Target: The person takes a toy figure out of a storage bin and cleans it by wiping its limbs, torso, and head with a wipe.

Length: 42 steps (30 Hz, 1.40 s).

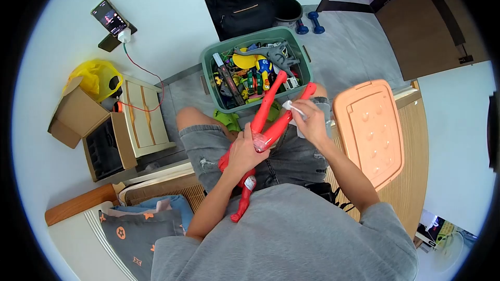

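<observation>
A large red action figure [269, 105] lies across my lap, its legs pointing away from me toward the toy bin. My left hand [245, 152] is wrapped around its waist and hips. One red arm of the figure hangs down by my shirt. My right hand [311, 120] pinches a small white wipe [291, 106] against the figure's right-side leg, below the foot. Just past the feet stands a green bin [208, 54] full of toys, among them a grey dinosaur [278, 54] and a figure in a blue and yellow outfit [264, 67].
An orange lid [371, 130] leans at my right on the wooden surface. Left are a drawer unit [143, 117], a cardboard box [83, 109] and a phone [109, 16] charging on the wall. A black backpack [239, 0] and blue dumbbells [315, 22] stand behind the bin.
</observation>
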Each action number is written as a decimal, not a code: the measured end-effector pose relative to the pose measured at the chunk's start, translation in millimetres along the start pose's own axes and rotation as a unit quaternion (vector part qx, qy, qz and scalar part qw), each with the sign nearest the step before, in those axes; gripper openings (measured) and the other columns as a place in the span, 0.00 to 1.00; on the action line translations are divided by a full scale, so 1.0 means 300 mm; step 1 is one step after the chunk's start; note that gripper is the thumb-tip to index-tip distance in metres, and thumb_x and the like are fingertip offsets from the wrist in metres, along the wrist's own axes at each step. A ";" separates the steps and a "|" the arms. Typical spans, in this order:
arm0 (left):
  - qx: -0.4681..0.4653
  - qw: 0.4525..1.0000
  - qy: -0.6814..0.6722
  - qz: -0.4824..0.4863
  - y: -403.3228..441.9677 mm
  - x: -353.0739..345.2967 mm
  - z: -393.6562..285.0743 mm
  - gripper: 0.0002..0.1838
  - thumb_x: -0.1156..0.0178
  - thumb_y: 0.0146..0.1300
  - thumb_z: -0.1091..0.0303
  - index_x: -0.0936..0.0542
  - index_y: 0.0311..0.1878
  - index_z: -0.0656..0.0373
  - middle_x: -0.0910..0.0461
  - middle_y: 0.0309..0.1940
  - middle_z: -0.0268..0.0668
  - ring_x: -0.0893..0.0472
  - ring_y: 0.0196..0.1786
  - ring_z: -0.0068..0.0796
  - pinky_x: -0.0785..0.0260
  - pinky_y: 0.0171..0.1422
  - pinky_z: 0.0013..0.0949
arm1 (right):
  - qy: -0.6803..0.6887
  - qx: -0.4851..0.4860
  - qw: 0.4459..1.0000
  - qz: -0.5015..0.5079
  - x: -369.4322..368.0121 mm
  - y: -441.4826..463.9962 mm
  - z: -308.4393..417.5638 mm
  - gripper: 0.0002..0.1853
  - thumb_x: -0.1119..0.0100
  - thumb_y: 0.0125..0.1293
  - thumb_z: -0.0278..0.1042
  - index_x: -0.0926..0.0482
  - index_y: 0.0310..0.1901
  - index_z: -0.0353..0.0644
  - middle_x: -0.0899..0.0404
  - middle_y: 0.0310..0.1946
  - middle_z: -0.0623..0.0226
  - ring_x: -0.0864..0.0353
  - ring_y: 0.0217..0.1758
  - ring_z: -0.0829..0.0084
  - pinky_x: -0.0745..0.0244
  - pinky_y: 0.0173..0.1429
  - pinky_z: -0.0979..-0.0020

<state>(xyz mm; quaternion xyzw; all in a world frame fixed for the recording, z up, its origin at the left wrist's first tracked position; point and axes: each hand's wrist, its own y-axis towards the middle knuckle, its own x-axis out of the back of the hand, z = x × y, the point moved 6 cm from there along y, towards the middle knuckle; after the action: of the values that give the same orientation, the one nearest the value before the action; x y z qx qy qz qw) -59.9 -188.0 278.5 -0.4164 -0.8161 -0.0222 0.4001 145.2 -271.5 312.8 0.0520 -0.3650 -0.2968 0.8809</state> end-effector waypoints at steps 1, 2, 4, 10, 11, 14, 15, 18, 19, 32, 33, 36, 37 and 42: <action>0.001 1.000 0.000 0.001 -0.003 0.017 -0.012 0.54 0.23 0.42 0.57 0.40 0.70 0.68 0.23 0.50 0.60 0.21 0.54 0.60 0.26 0.56 0.51 | 0.003 -0.015 1.000 -0.017 0.002 -0.001 -0.005 0.09 0.35 0.61 0.26 0.15 0.44 0.40 0.17 0.43 0.58 0.16 0.44 0.56 0.19 0.49 0.64; 0.011 1.000 0.017 0.006 -0.004 0.036 -0.020 0.54 0.23 0.41 0.58 0.41 0.71 0.67 0.23 0.51 0.60 0.21 0.54 0.60 0.26 0.57 0.51 | 0.005 -0.015 1.000 -0.017 -0.004 -0.005 0.005 0.09 0.35 0.61 0.26 0.15 0.44 0.40 0.17 0.43 0.58 0.16 0.44 0.56 0.19 0.49 0.64; 0.023 0.999 0.034 0.013 -0.010 0.048 -0.013 0.55 0.22 0.41 0.58 0.41 0.71 0.66 0.24 0.52 0.60 0.21 0.55 0.59 0.26 0.57 0.51 | 0.021 0.041 0.998 0.040 -0.032 -0.017 0.081 0.08 0.36 0.62 0.28 0.15 0.43 0.40 0.17 0.43 0.59 0.16 0.45 0.56 0.19 0.49 0.63; -0.020 0.997 0.058 -0.043 -0.024 0.080 0.019 0.55 0.21 0.40 0.59 0.41 0.71 0.65 0.26 0.51 0.59 0.21 0.51 0.60 0.24 0.54 0.51 | -0.036 0.022 0.997 0.057 -0.080 -0.028 -0.011 0.06 0.38 0.63 0.30 0.16 0.40 0.40 0.17 0.42 0.59 0.17 0.45 0.55 0.20 0.48 0.62; -0.015 0.996 0.069 -0.053 -0.030 0.084 0.021 0.54 0.21 0.39 0.59 0.40 0.70 0.66 0.26 0.51 0.58 0.21 0.52 0.59 0.24 0.54 0.51 | -0.029 -0.019 0.999 0.023 -0.079 -0.025 -0.068 0.07 0.37 0.63 0.28 0.16 0.42 0.39 0.17 0.40 0.58 0.16 0.44 0.56 0.20 0.48 0.62; -0.008 0.995 0.084 -0.058 -0.037 0.084 0.020 0.52 0.21 0.39 0.59 0.37 0.67 0.67 0.27 0.50 0.55 0.21 0.51 0.58 0.24 0.54 0.50 | 0.050 -0.052 0.997 -0.012 -0.049 0.024 0.003 0.08 0.37 0.61 0.26 0.16 0.43 0.38 0.17 0.39 0.57 0.16 0.43 0.58 0.20 0.48 0.64; -0.009 0.995 0.089 -0.053 -0.036 0.079 0.015 0.50 0.21 0.39 0.59 0.36 0.65 0.67 0.27 0.49 0.53 0.21 0.51 0.57 0.24 0.53 0.50 | 0.079 -0.010 0.997 -0.018 -0.057 0.032 0.055 0.09 0.36 0.60 0.24 0.16 0.44 0.38 0.17 0.40 0.56 0.16 0.43 0.58 0.21 0.48 0.65; -0.044 0.994 0.081 -0.059 -0.029 0.069 -0.017 0.47 0.21 0.38 0.59 0.34 0.62 0.67 0.27 0.47 0.51 0.20 0.48 0.55 0.24 0.51 0.49 | 0.071 0.121 0.989 0.054 -0.152 0.007 0.192 0.14 0.33 0.57 0.24 0.16 0.47 0.44 0.18 0.45 0.60 0.16 0.47 0.60 0.19 0.49 0.64; -0.046 0.994 0.083 -0.056 -0.032 0.062 -0.022 0.47 0.21 0.38 0.59 0.34 0.62 0.67 0.27 0.47 0.51 0.20 0.48 0.55 0.24 0.51 0.49 | 0.050 0.116 0.987 0.099 -0.200 -0.015 0.212 0.15 0.33 0.58 0.26 0.16 0.48 0.46 0.20 0.46 0.62 0.17 0.47 0.59 0.18 0.47 0.64; -0.014 0.994 0.089 -0.060 -0.066 0.058 -0.025 0.47 0.22 0.39 0.59 0.34 0.64 0.63 0.27 0.50 0.50 0.20 0.49 0.54 0.22 0.48 0.48 | -0.009 0.002 0.998 0.064 -0.214 0.005 0.080 0.11 0.37 0.62 0.28 0.17 0.47 0.46 0.22 0.40 0.64 0.17 0.40 0.57 0.21 0.40 0.60; -0.024 0.993 0.092 -0.064 -0.065 0.059 -0.031 0.48 0.22 0.39 0.60 0.34 0.64 0.64 0.27 0.50 0.50 0.19 0.48 0.53 0.22 0.48 0.47 | -0.008 -0.003 0.998 0.062 -0.202 0.010 0.082 0.11 0.37 0.63 0.28 0.17 0.47 0.44 0.21 0.40 0.62 0.18 0.39 0.57 0.21 0.41 0.62; -0.023 0.995 0.092 -0.039 -0.065 0.055 -0.027 0.49 0.21 0.39 0.55 0.34 0.64 0.64 0.27 0.52 0.51 0.20 0.50 0.55 0.23 0.51 0.49 | 0.077 0.016 0.996 0.037 -0.191 0.012 0.099 0.10 0.37 0.64 0.27 0.17 0.46 0.40 0.18 0.39 0.62 0.16 0.38 0.65 0.21 0.41 0.67; -0.023 0.995 0.092 -0.040 -0.064 0.061 -0.024 0.49 0.21 0.39 0.55 0.34 0.64 0.64 0.27 0.52 0.51 0.20 0.50 0.55 0.23 0.51 0.49 | 0.077 0.017 0.996 0.037 -0.191 0.017 0.106 0.10 0.37 0.64 0.27 0.17 0.46 0.40 0.18 0.39 0.62 0.16 0.38 0.65 0.21 0.41 0.67; -0.017 0.999 0.029 -0.019 -0.031 0.049 0.030 0.53 0.21 0.40 0.43 0.34 0.65 0.64 0.27 0.55 0.55 0.23 0.56 0.58 0.26 0.57 0.52 | 0.264 -0.157 0.952 -0.017 -0.145 0.048 0.089 0.11 0.36 0.66 0.28 0.17 0.48 0.34 0.16 0.38 0.64 0.20 0.40 0.80 0.25 0.44 0.74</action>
<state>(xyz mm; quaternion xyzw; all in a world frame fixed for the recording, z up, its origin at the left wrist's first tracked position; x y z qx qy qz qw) -77.0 -181.1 285.1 -0.4063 -0.8118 -0.0556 0.4157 109.9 -232.0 310.0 -0.0045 -0.0673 -0.3416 0.9374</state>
